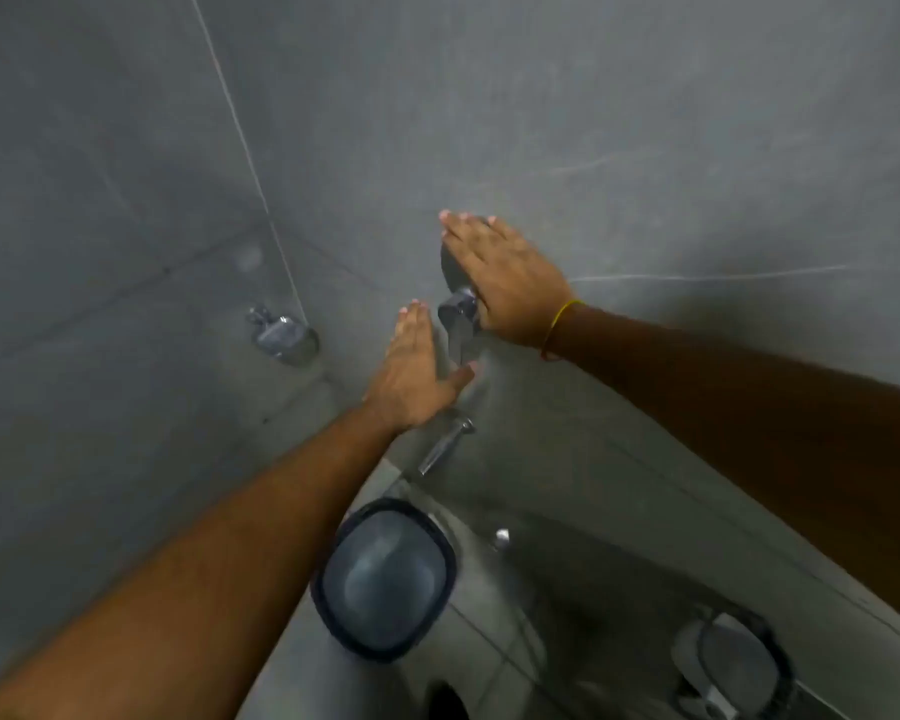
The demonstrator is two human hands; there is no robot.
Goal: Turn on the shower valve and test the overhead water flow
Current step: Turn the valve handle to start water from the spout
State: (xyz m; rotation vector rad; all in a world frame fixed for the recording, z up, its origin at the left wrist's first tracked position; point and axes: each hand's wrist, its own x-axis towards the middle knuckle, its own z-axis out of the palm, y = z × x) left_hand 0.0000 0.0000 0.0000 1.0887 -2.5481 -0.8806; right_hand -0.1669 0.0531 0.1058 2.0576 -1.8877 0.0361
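A chrome shower valve (pixel 458 317) with a lever handle sticks out of the grey tiled wall. My right hand (pixel 505 275) lies flat over its round plate, fingers straight and together, palm against the upper part of the valve. My left hand (pixel 414 371) is flat against the wall just left of the lever, its thumb reaching under the lever's tip. Neither hand is closed around the handle. A chrome spout (pixel 442 446) points down from the wall below the valve. The overhead shower is out of view, and no water stream shows.
A second chrome fitting (pixel 281 335) sits on the left wall near the corner. A dark bucket (pixel 385 579) holding water stands on the floor under the spout. A small tap (pixel 501 537) and a dark object (pixel 733 662) are lower right.
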